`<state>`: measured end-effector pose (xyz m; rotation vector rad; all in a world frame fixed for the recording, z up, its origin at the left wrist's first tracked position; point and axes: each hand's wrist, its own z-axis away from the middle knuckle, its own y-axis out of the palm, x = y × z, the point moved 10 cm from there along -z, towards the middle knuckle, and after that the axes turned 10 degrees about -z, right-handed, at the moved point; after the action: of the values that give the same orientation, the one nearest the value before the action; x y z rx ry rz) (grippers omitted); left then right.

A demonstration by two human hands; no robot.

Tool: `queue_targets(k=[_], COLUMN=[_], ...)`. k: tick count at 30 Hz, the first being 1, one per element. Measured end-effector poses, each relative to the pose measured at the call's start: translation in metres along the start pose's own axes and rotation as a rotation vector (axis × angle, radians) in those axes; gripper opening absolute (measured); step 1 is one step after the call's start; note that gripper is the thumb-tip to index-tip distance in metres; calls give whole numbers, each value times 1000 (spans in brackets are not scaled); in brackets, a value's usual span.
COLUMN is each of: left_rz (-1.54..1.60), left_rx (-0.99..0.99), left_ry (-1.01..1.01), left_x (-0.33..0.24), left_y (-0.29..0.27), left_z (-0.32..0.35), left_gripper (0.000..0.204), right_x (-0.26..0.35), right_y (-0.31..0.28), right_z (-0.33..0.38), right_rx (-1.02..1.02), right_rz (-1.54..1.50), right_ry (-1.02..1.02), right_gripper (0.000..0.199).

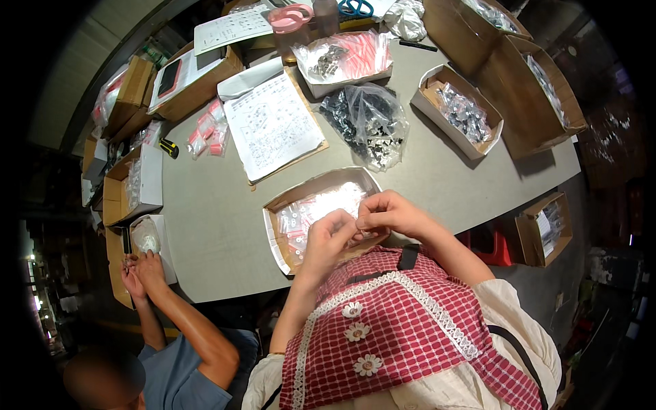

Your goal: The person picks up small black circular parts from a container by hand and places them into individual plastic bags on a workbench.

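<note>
My left hand and my right hand meet over the near right part of a shallow cardboard tray. The fingers of both are pinched together, fingertips almost touching. Whatever lies between them is hidden or too small to make out. Beneath the hands, the tray holds many small see-through plastic bags with red edges, some with tiny pale pieces inside. Beyond the tray lies a large see-through bag of black and whitish small parts.
Farther back stand a box of red-striped bags and a pink-lidded cup. A printed sheet lies left of centre, near a yellow cutter. At right are a long box of packets and bigger cartons. A co-worker's hands work at left.
</note>
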<state>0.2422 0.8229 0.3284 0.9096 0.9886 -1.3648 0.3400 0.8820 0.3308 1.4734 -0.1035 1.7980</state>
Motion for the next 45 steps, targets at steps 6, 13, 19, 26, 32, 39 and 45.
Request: queue_targets(k=[6, 13, 19, 26, 32, 39, 45], left_rz=[-700, -809, -794, -776, -756, -785, -809], left_rx=[-367, -478, -422, -464, -461, -549, -521], left_ry=[322, 700, 720, 688, 702, 716, 729], left_x=[-50, -79, -71, -63, -65, -66, -64], left_y=[-10, 0, -1, -3, -3, -12, -6], left_z=[13, 22, 20, 21, 20, 25, 23], left_gripper=[12, 41, 47, 49, 49, 41, 41], right_x=[62, 14, 4, 1, 9, 38, 51], right_y=[6, -27, -28, -26, -18, -68, -115], right_z=[24, 3, 2, -2, 2, 11, -19], right_rx=[-374, -321, -319, -305, -311, -571, -628], right_rz=[835, 73, 52, 66, -18, 383, 1070], right_ry=[-774, -296, -244, -272, -298, -414, -413], right_gripper=[18, 16, 19, 19, 19, 15, 18])
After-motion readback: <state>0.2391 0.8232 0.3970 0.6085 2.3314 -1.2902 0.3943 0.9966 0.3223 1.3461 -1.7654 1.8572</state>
